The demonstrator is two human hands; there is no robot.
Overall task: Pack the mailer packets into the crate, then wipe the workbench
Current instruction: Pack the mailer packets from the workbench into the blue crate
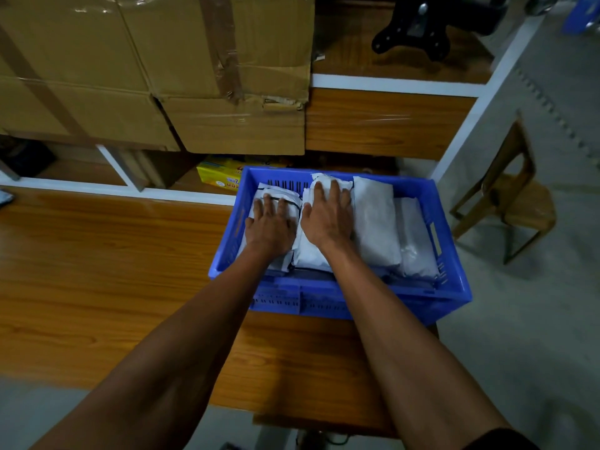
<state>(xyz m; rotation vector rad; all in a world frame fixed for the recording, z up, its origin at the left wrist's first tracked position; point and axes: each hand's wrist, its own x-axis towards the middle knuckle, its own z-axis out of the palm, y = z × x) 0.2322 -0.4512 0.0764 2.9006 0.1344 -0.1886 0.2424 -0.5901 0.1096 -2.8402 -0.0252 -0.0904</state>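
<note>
Both flat hands, the left hand [271,224] and right hand [326,219], are pressing packets [375,219] down in the blue crate [451,287] at middle right, gripping nothing, and wiping the workbench [97,254] is left

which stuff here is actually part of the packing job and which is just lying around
Part of the job:
blue crate
mailer packets in it
workbench
left hand, right hand, both flat on packets

Just lying about:
cardboard boxes
yellow packet
wooden chair
</note>
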